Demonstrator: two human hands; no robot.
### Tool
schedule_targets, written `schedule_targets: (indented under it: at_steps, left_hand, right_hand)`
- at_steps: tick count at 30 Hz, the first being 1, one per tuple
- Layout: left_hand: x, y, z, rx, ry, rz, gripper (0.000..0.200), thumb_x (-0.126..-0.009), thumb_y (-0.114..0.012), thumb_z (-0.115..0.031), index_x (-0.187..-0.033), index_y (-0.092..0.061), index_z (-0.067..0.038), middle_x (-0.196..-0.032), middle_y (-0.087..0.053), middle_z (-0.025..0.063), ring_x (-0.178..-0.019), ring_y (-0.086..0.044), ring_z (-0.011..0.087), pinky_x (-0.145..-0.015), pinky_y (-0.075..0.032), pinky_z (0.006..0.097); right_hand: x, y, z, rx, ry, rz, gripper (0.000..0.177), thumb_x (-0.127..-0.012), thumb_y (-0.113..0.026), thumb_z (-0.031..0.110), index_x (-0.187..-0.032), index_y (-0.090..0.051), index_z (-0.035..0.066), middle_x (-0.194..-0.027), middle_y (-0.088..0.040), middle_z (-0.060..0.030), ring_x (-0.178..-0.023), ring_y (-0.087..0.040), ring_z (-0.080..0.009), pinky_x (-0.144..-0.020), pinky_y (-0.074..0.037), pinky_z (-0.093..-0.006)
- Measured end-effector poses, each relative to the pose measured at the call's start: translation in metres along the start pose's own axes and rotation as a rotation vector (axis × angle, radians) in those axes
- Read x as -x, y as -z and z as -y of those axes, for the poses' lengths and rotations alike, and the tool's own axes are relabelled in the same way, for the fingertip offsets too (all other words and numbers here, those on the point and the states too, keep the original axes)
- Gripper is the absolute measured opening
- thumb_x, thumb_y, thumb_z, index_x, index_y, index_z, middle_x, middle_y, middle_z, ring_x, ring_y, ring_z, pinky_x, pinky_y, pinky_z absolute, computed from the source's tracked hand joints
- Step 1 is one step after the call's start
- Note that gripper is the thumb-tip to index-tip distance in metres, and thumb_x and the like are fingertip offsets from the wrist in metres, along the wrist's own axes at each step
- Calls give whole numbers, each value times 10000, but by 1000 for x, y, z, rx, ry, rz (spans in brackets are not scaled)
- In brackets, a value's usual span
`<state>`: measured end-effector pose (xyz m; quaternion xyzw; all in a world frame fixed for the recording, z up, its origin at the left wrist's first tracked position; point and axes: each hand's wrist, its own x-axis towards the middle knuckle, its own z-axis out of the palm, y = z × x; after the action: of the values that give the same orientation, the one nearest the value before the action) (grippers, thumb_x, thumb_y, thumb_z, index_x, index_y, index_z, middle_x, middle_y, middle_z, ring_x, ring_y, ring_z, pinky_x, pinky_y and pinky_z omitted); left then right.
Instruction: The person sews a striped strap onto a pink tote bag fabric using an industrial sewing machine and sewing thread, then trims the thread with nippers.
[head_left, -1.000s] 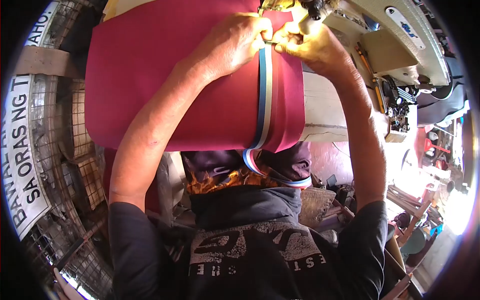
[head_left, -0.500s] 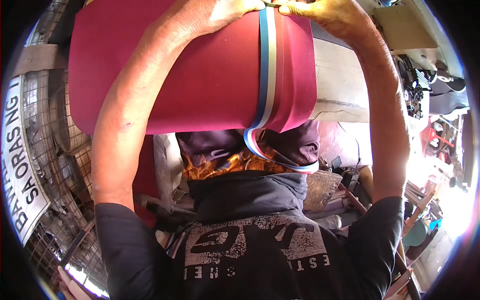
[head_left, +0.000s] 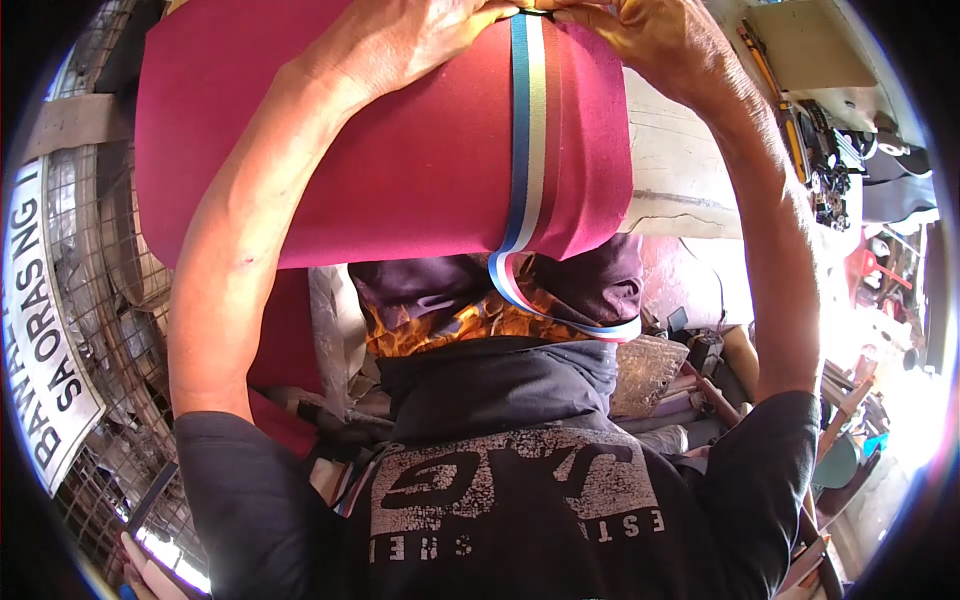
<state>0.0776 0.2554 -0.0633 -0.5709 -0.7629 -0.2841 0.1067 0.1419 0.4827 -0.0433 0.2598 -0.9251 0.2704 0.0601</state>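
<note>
A ribbon (head_left: 530, 120) striped blue, white and red runs down over a sheet of dark red fabric (head_left: 330, 160). Its lower part curls off the fabric's near edge and trails across my lap. My left hand (head_left: 425, 40) is closed at the ribbon's upper end, at the top edge of the view. Opposite it, my right hand (head_left: 655, 40) is closed too, thumb pointing inward. Between the fingertips is a small dark piece that I cannot make out, and the outer fingers are partly cut off by the frame.
The fabric lies over a pale worktop (head_left: 680, 170). Tools and small parts (head_left: 825, 170) crowd the right side. On the left are a wire mesh (head_left: 115, 310) and a lettered white sign (head_left: 50, 340). A worn wooden block (head_left: 645, 375) sits beside my lap.
Both hands have shifted slightly at the ribbon's end, and the right fingers are more curled inward. The upper ribbon lies a little further left in view.
</note>
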Motion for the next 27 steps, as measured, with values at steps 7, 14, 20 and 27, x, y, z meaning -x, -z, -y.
schedule_targets:
  at_steps: [7, 14, 20, 27]
  left_hand:
    - [8, 13, -18, 81, 140, 55, 321, -841, -583, 116, -1073, -743, -38, -929, -585, 119, -897, -589, 291, -816, -494, 385]
    - [8, 11, 11, 183, 108, 121, 499, -790, -513, 152, -1126, -777, -105, -927, -568, 96, -935, -576, 278, -859, -479, 367]
    - [1, 22, 5, 97, 74, 163, 486, -797, -531, 136, -1124, -784, -119, -908, -556, 78, -918, -567, 248, -851, -476, 348]
    - [3, 2, -28, -242, -56, -43, 149, -843, -648, -40, -987, -688, -39, -1070, -613, 139, -953, -612, 299, -887, -497, 412]
  right_hand:
    - [4, 6, -4, 31, 161, -4, 206, -891, -638, -19, -1037, -756, 66, -886, -623, -160, -843, -591, -310, -726, -466, -414]
    - [3, 5, -24, -89, 230, 35, 416, -837, -575, -102, -1155, -758, 95, -938, -519, -130, -865, -514, -271, -775, -424, -386]
    - [0, 12, -26, -44, 213, 144, 469, -823, -581, -92, -1223, -732, 101, -938, -535, -121, -905, -516, -256, -809, -428, -392]
    - [23, -1, -4, 354, 254, 9, 364, -811, -640, 40, -1155, -747, 89, -1203, -719, -81, -1087, -674, -305, -955, -532, -430]
